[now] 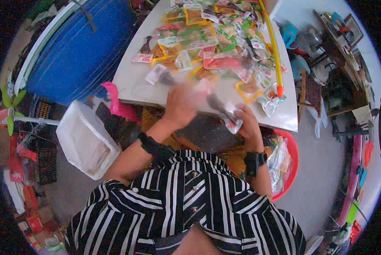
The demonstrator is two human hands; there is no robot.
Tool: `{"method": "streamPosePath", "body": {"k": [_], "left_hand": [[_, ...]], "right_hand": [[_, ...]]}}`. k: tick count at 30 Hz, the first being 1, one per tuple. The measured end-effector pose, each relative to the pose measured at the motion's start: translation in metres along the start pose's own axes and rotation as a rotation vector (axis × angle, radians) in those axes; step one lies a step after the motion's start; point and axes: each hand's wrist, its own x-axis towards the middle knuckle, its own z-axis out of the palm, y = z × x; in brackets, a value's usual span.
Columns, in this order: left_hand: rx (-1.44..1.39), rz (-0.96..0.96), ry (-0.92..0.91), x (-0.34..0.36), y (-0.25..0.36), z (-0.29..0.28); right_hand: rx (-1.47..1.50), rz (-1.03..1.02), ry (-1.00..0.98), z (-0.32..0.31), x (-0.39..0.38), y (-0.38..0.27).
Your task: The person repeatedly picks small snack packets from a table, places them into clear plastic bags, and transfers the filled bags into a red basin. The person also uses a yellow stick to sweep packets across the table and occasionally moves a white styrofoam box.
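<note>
At the table's near edge, my right hand (247, 121) grips a small pouch (222, 108) with dark contents and white ends. My left hand (179, 106) is to its left, over the table edge, its fingers smeared by motion beside a blurred pink-and-white patch at the pouch's upper end; I cannot tell whether it holds it. Beyond them, many small food pouches with yellow, red and green labels (224, 61) are heaped on the white table (131, 80). A dark pouch with a white end (158, 75) lies just beyond my left hand.
A long yellow tube (276, 55) lies along the table's right side. A white foam box (84, 136) stands at lower left by a pink object (112, 97). A red basin of packets (288, 170) sits below right. A wooden chair (309, 95) and cluttered shelves (343, 51) are at right.
</note>
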Motion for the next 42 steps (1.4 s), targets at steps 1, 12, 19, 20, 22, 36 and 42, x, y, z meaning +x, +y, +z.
{"method": "streamPosePath", "body": {"k": [1,12,19,20,22,36,42], "left_hand": [[-0.021,0.133,0.029,0.001,0.002,-0.001],[-0.319,-0.088,-0.697,-0.005,0.017,-0.007],[-0.545,-0.328,-0.575,0.002,0.007,-0.014],[-0.568,-0.420,-0.464,0.004,0.003,-0.016],[-0.165,-0.400,-0.297,0.004,-0.001,-0.015],[0.024,-0.360,-0.155,-0.009,-0.029,0.008],[0.187,-0.333,-0.270,-0.007,-0.005,0.002]], "right_hand": [[-0.021,0.042,-0.015,0.000,-0.005,0.000],[-0.327,-0.084,-0.138,-0.012,-0.068,-0.012],[-0.393,-0.153,0.061,-0.015,-0.055,-0.008],[-0.373,-0.128,0.155,-0.016,-0.051,-0.006],[-0.330,-0.069,0.327,-0.017,-0.043,-0.001],[0.067,0.023,0.143,0.026,-0.014,0.023],[-0.901,-0.610,-0.022,0.029,0.008,0.035]]}}
